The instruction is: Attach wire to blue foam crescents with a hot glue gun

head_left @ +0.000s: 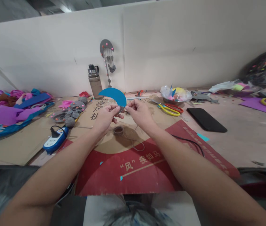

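Above the red-and-tan cardboard (95,175), a blue crescent (117,93).
Left hand (106,117) and right hand (139,113) pinch its lower end between their fingers.

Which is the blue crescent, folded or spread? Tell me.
Spread: the blue crescent shows a broad curved face, no visible fold.
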Demonstrator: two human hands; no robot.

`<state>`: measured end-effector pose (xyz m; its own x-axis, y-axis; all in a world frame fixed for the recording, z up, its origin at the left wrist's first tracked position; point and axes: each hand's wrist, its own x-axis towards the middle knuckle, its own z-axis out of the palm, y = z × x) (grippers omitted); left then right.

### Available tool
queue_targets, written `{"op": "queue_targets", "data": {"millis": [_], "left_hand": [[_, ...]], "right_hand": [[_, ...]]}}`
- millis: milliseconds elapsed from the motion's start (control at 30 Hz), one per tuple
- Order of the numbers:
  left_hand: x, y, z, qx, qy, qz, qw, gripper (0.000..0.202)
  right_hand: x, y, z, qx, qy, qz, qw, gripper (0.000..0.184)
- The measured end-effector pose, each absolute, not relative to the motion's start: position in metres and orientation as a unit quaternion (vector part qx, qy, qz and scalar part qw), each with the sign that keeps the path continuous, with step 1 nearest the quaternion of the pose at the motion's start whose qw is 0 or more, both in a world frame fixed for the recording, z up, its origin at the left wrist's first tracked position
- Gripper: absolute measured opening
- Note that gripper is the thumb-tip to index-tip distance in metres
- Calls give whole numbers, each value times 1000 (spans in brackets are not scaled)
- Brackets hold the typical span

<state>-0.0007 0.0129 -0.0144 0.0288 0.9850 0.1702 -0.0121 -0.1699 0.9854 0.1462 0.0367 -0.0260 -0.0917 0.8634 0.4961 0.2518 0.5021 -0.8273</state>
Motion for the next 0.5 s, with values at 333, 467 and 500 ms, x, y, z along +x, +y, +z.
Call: {"op": "queue_targets", "data": {"millis": [333, 467, 500], "left_hand": [[2, 13, -15, 536, 409, 560, 482, 17], [4, 11, -13, 526, 394, 564, 500, 18], [4, 11, -12, 525, 392, 563, 504, 18]], "right_hand": [[146, 41, -29, -411, -656, 363, 519, 15], [145, 38, -27, -391, -618, 435, 525, 16], [145, 36, -26, -378, -605, 462, 527, 16]]}}
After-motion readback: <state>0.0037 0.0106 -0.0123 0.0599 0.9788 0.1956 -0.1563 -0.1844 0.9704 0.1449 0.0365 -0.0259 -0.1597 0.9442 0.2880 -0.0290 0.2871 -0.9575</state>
